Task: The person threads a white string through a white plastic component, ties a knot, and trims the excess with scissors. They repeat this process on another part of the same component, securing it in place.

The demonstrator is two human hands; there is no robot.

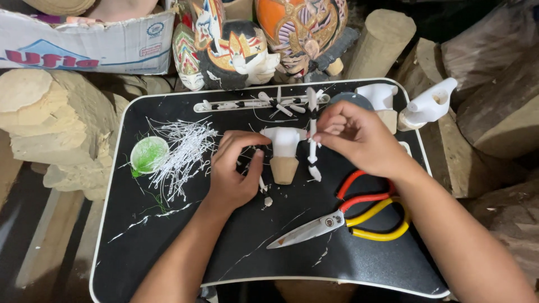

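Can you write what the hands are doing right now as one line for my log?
left hand: fingers on small white piece | right hand: pinching white jointed stick | between: white torso on wooden base | scissors: lying on black tray

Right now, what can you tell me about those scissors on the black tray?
The scissors lie flat on the black tray, near its front right, untouched. Two pairs look stacked: red handles over yellow ones, loops pointing right beneath the right hand's forearm. The metal blades are shut and point left, towards the front edge.
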